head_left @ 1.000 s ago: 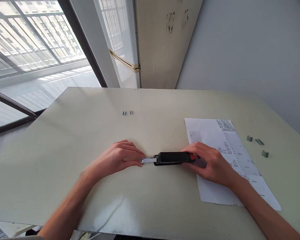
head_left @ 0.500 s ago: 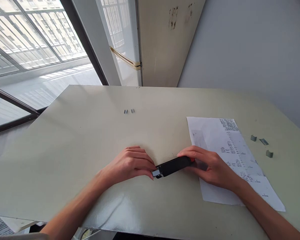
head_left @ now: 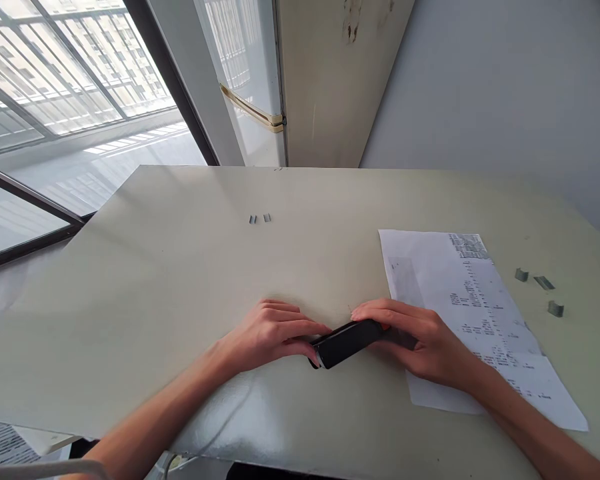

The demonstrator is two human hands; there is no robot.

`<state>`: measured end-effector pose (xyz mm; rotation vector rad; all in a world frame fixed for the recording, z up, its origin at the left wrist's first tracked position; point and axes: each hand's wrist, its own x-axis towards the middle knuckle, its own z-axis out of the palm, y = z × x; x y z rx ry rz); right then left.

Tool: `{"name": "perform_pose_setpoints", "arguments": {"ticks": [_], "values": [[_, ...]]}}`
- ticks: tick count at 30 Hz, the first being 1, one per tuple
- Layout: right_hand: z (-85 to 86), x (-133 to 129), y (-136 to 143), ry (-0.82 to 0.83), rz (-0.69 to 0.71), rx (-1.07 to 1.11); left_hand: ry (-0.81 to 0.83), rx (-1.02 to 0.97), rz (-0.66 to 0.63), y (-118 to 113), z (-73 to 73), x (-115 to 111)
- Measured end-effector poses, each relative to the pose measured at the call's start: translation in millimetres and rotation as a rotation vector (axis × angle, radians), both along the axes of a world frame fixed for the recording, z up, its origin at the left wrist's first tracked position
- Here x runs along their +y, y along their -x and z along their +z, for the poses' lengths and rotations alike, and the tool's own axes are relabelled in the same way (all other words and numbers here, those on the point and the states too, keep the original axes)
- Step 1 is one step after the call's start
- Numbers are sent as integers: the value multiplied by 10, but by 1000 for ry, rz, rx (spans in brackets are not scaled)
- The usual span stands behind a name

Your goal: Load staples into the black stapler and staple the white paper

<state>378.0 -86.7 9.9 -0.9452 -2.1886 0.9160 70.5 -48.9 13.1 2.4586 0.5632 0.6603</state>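
Note:
A black stapler [head_left: 349, 344] with a bit of red at its right end lies slanted between my two hands, just above or on the table. My left hand [head_left: 277, 335] pinches its left end, the thumb on the near side and the fingers on top. Around the right end my right hand [head_left: 415, 335] is closed, fingers over the top and thumb below. The metal tip at the left end is mostly covered by my left thumb. Part of a printed sheet of paper [head_left: 433, 267] lies under my right hand and forearm.
Two short staple strips [head_left: 259, 219] lie toward the back of the pale table [head_left: 130, 300]. Several larger staple strips [head_left: 544, 283] sit right of the paper. Behind the table stand a fridge [head_left: 325, 93] and a window [head_left: 70, 67].
My left fingers and thumb have slid over the stapler's left end, covering the metal tip that showed before. The right hand keeps its hold; the view has shifted slightly.

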Motion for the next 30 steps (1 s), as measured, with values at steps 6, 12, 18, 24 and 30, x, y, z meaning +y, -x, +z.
{"name": "perform_pose_setpoints", "arguments": {"ticks": [6, 12, 18, 24, 30], "values": [[-9, 4, 19, -26, -21, 0, -2, 19, 5, 26, -44, -14], [11, -5, 43, -19, -16, 5, -18, 26, 15, 15, -51, -14], [41, 0, 40, -46, -86, -47, -35, -19, 84, 22, -3, 24], [46, 49, 0, -107, -164, -82, 31, 52, 338, -1, 32, 63], [34, 81, 6, -137, -171, -77, 193, 28, 472, -29, 78, 49]]}}
